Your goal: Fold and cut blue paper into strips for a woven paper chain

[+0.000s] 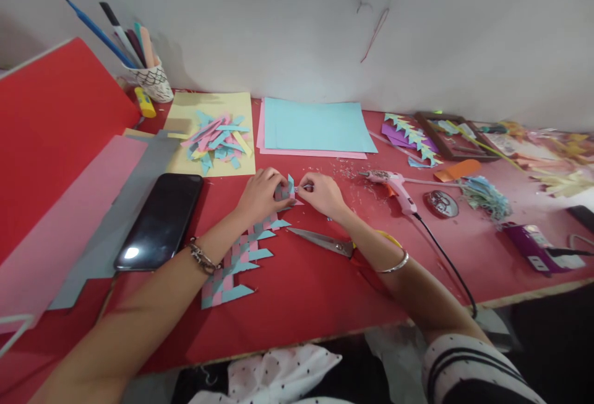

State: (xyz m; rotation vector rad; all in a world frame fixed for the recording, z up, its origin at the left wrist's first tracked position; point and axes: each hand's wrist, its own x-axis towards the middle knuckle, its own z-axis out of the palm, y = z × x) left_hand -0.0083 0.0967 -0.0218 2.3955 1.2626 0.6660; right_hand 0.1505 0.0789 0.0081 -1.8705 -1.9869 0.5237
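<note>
A woven band of pink and light blue paper strips (241, 249) lies slantwise on the red table, its blue strip ends pointing out to the right. My left hand (263, 193) is closed on the far end of this band, thumb and fingers pinching it. Just to the right, my right hand (322, 193) pinches at the same end, by an upright blue tip; what exactly its fingers hold is too small to make out. Scissors (325, 242) with yellow and orange handles lie under my right forearm, blades toward the band.
A black phone (160, 221) lies at left. Behind are cut strips (220, 138) on yellow paper (208, 101) and blue sheets (320, 125). On the right are a pink glue gun (392, 186) with its cord, a tape roll (440, 204) and a purple box (531, 246).
</note>
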